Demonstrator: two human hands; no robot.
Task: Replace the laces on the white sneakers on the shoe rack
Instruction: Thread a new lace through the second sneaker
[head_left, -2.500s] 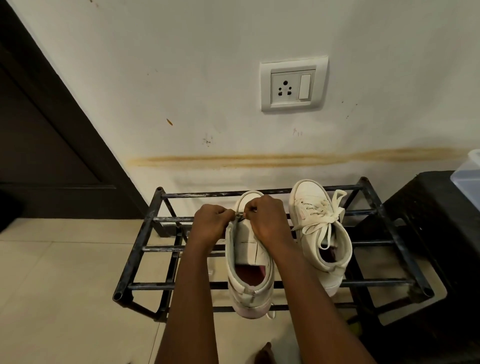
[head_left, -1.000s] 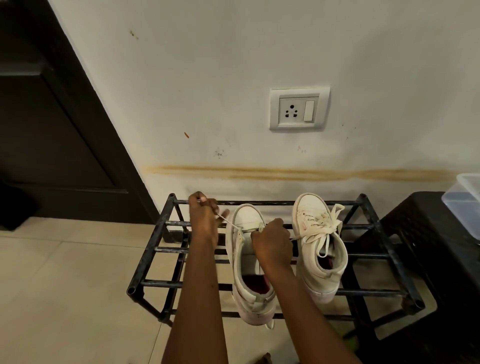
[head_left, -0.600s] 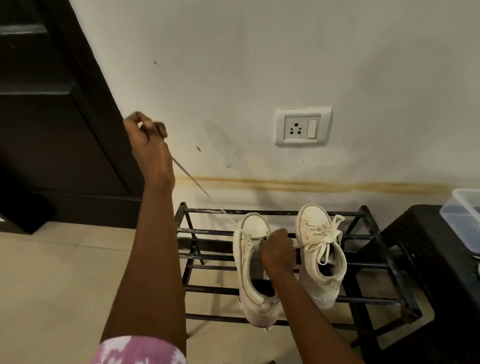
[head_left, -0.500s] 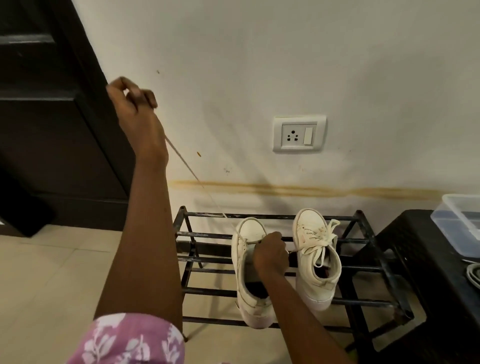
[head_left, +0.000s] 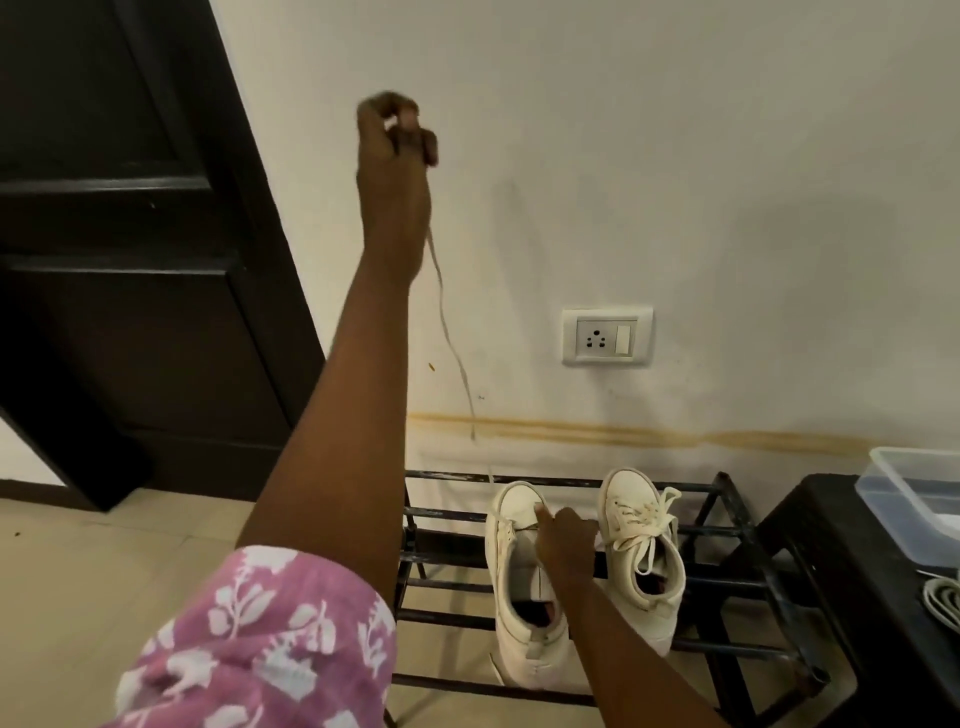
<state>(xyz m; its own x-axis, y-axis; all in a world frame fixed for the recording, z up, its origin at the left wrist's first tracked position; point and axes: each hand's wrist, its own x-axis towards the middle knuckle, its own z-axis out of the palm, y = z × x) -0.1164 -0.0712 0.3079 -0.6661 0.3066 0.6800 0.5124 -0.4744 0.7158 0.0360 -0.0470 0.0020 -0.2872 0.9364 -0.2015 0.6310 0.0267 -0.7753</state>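
White lace (head_left: 455, 343) hangs slack from your left hand (head_left: 395, 140), raised high before the wall (head_left: 727, 156), fingers curled round its top end. It drops in a loose curve toward the toe of the left sneaker (head_left: 505, 566); whether its lower end sits in an eyelet you cannot tell. Your right hand (head_left: 563, 543) rests on that sneaker's tongue, index finger stretched toward the toe; whether the other fingers grip is unclear. Both sneakers stand on the black rack's (head_left: 447, 512) top bars, toes to the wall, the right sneaker (head_left: 641, 540) just beside, laced and tied. A dark door (head_left: 130, 291) is at your left, a black stool (head_left: 831, 545) with a clear box (head_left: 914, 499) at your right.
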